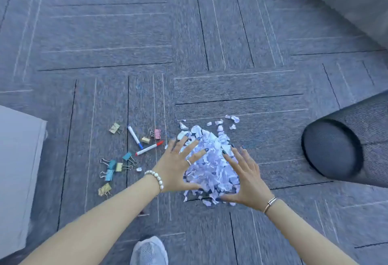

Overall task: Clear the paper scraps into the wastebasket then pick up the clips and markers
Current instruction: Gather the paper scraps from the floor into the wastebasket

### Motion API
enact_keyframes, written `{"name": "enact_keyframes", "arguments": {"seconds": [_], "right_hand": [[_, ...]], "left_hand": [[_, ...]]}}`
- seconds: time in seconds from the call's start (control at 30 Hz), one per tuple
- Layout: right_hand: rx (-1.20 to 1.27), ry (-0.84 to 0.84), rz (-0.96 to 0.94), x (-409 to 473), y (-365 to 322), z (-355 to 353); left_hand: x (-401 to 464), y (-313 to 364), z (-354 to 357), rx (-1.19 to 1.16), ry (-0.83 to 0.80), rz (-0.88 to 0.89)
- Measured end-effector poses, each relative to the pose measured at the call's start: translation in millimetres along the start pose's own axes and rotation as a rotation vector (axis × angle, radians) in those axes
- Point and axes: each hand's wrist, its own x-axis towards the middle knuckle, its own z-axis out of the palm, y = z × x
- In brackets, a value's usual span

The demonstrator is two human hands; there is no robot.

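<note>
On the grey carpet-tile floor, the paper scraps still sit heaped between the spread, empty left hand and right hand, beside the tipped mesh wastebasket, while binder clips and markers lie untouched, so nothing seems cleared.

We reach both bare forearms forward and down. Our left hand and right hand spread flat, fingers splayed, palms down.
</note>
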Motion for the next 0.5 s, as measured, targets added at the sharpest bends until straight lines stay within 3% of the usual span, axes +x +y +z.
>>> {"name": "enact_keyframes", "arguments": {"seconds": [0.23, 0.37, 0.5], "right_hand": [[-0.003, 0.031, -0.065, 47, 24, 69], [0.113, 0.090, -0.042, 55, 27, 80], [0.183, 0.131, -0.066, 54, 26, 79]], "left_hand": [[36, -13, 74, -0.005, -0.025, 0.065], [44, -7, 87, -0.035, -0.133, 0.006], [51, -1, 88, -0.062, -0.114, 0.015]]}}
